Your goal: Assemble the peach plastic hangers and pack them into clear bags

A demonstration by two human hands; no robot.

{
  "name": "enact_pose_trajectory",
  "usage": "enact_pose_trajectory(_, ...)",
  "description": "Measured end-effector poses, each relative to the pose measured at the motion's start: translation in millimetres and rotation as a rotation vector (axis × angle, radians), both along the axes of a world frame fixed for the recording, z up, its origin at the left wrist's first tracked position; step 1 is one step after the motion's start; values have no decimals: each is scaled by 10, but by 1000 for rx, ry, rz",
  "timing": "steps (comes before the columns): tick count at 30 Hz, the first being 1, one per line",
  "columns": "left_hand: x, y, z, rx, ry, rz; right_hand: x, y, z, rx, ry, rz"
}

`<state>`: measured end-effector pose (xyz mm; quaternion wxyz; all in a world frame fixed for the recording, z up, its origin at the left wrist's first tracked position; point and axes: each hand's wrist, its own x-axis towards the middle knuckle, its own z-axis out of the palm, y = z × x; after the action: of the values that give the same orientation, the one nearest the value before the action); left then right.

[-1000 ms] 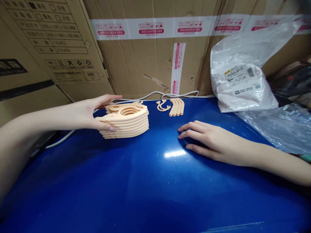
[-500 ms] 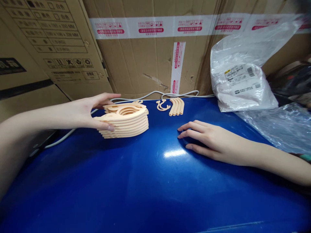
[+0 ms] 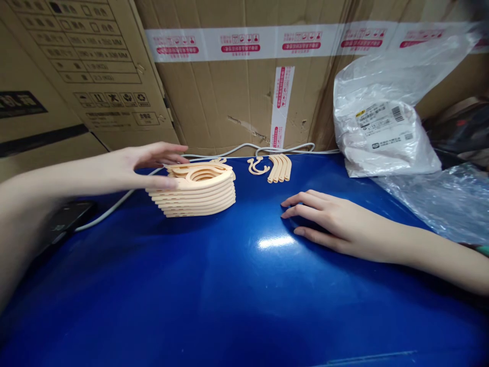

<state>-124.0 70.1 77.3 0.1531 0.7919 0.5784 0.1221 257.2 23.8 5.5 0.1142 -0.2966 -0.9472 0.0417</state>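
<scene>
The stack of plastic hangers [image 3: 198,198] sits left of centre toward the back of the blue table [image 3: 229,295]; I see pale peach layers, curved edges neatly aligned, an oval opening on top; the left hand [image 3: 147,167] is spread loosely at its left end, thumb over the top, contact unclear to me; the right hand [image 3: 324,219] rests free, fingers relaxed.

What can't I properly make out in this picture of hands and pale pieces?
All in the head view:
Stack: part of its upper left, hidden behind the left hand; whether they touch is unclear.
Black device: partly behind the left forearm.
Bag: contents, obscured by its cloudy plastic.
Label: print too small and blurred.
Right hand: palm, hidden by its back.
Right forearm: cut off by the right edge.
</scene>
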Motion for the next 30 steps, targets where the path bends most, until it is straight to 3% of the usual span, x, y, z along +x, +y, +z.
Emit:
enact_pose_trajectory(7, -44, -14, 106, 85, 55, 141, -16, -7, -1, 3, 29, -3)
enact_pose_trajectory(21, 41, -34, 94, 118, 76, 160, -14, -10, 6, -3, -13, -5)
enact_pose_trajectory(30, -18, 25, 45, 125, 131, 83, -8, -7, 2, 3, -18, -11)
